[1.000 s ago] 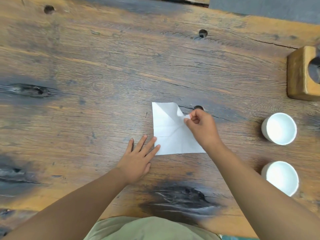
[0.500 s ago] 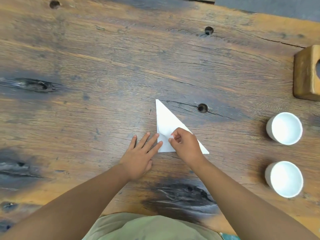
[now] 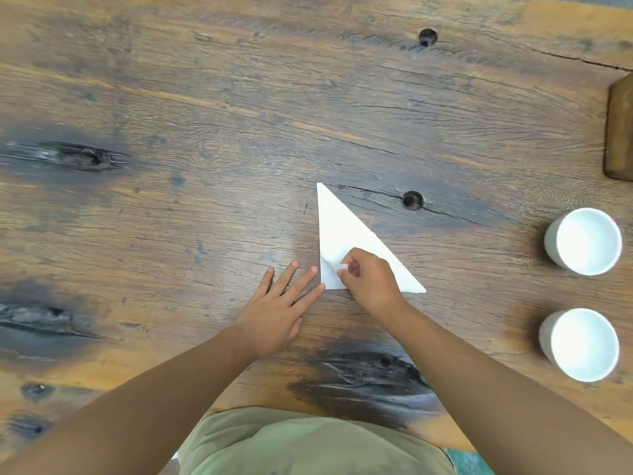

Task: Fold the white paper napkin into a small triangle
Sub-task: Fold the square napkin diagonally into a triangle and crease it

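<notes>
The white paper napkin [image 3: 346, 228] lies on the wooden table [image 3: 205, 97] as a flat triangle, one point away from me and its long edge running down to the right. My right hand [image 3: 371, 281] rests on its near left part, thumb and fingers pinching the folded-over corner. My left hand [image 3: 281, 299] lies flat on the wood beside the napkin, fingers spread, with the fingertips touching its lower left corner.
Two white cups stand at the right, the far cup [image 3: 584, 241] and the near cup [image 3: 580, 344]. A wooden block [image 3: 620, 132] sits at the right edge. A dark knot hole [image 3: 412, 200] is just beyond the napkin.
My right hand has carried the napkin's far right corner down to the near left, turning the square into a triangle. The left hand has stayed in place.
</notes>
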Motion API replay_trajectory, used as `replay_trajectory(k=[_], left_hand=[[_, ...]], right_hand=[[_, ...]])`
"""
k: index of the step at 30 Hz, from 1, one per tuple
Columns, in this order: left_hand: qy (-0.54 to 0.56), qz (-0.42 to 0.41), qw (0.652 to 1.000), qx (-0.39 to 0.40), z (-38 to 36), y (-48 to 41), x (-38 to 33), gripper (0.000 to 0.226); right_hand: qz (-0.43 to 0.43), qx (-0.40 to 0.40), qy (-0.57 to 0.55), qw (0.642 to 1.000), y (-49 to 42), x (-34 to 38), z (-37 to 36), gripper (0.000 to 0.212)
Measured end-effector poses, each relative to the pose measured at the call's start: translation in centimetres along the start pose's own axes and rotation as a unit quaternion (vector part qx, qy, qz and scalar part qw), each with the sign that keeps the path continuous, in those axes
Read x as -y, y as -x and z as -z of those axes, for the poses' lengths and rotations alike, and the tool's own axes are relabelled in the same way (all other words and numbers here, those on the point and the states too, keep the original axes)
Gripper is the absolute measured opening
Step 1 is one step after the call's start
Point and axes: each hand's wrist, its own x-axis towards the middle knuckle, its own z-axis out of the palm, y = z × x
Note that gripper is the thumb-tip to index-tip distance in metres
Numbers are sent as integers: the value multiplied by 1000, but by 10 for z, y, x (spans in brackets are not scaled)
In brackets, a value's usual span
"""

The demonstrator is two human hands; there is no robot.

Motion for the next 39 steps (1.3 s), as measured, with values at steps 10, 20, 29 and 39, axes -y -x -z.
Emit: replay_trajectory(k=[10,20,29,39], left_hand=[[-5,-3,1000,2,0,-2,0,73],[-5,-9,1000,-6,-3,-1,1,73],[-26,-25,999,-8,-4,-2,3,70],[-29,-24,999,7,-1,-2,0,70]], right_hand=[[30,21,38,999,3,4,-2,9],[42,69,26,996,7,5,4,12],[44,55,31,997,10,6,10,30],[124,-68,224,964,16,-16,8,63]])
